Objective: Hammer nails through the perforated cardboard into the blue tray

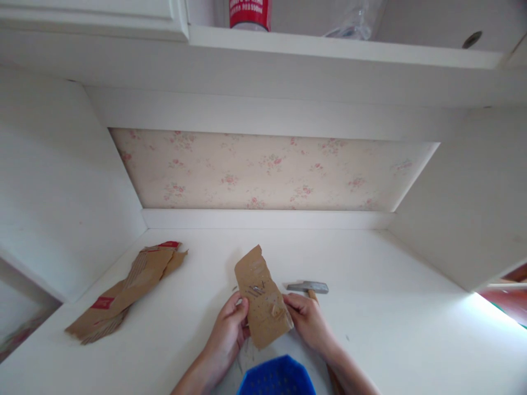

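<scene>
A torn piece of brown cardboard [267,323], roughly oblong with one ragged edge, was held over the white bench [370,263]. The left hand [234,322] was closed on its left edge, thumb on top, and the right hand [305,322] pinched the opposite edge. A few thin, dull grey nails [255,291] lay loose across the cardboard's matte face, whose nearer part was scuffed and peeling.

Just beside the right hand lay a hammer [307,286], its slim steel head tapering, its wooden handle running beneath the forearm. Nearest the person's body stood a glossy blue plastic basket [284,362] with an angular rim, its inside dotted; I couldn't make out its contents.

Well off to the left lay a long, crumpled strip of ripped cardboard [135,291], showing ribbed corrugation and red print. Behind everything ran faded floral wallpaper [230,170].
</scene>
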Demonstrator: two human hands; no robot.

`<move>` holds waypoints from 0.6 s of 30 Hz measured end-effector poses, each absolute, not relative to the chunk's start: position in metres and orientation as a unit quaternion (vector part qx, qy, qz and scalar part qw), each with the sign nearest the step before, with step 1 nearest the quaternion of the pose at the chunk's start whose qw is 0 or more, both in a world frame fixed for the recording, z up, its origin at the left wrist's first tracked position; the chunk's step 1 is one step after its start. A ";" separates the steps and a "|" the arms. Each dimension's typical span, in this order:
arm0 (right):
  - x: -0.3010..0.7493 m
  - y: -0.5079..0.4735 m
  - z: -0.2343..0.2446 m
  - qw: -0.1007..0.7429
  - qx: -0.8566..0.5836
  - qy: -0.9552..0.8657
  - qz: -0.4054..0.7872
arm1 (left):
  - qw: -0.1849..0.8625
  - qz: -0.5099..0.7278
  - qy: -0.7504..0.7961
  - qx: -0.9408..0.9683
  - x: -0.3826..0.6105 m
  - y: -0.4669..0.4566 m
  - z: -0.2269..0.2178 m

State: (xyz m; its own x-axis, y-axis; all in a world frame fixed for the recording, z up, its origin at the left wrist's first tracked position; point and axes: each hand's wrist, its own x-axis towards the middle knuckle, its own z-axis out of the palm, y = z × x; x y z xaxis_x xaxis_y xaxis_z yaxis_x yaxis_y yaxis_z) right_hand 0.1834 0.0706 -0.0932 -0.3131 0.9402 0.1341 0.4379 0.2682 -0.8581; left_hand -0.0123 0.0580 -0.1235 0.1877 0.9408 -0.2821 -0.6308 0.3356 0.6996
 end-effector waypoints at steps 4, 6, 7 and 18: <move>0.189 0.078 -0.095 0.328 -0.505 -0.729 0.326 | 0.697 0.568 0.369 0.234 -0.024 0.063 -0.119; 0.193 0.083 -0.094 0.320 -0.528 -0.729 0.297 | 0.666 0.596 0.383 0.236 -0.038 0.069 -0.116; 0.194 0.084 -0.093 0.314 -0.539 -0.729 0.282 | 0.653 0.605 0.389 0.236 -0.045 0.072 -0.114; 0.162 0.093 -0.082 0.225 -0.541 -0.791 0.176 | 0.623 0.574 0.435 0.305 -0.044 0.067 -0.115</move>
State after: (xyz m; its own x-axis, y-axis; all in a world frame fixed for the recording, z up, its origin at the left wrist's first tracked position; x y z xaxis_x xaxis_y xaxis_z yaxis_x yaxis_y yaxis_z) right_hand 0.1617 0.0934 -0.0824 -0.3132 0.9350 0.1664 0.7765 0.3529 -0.5219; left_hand -0.0444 0.0673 -0.1149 -0.0369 0.9806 -0.1923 -0.4497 0.1556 0.8795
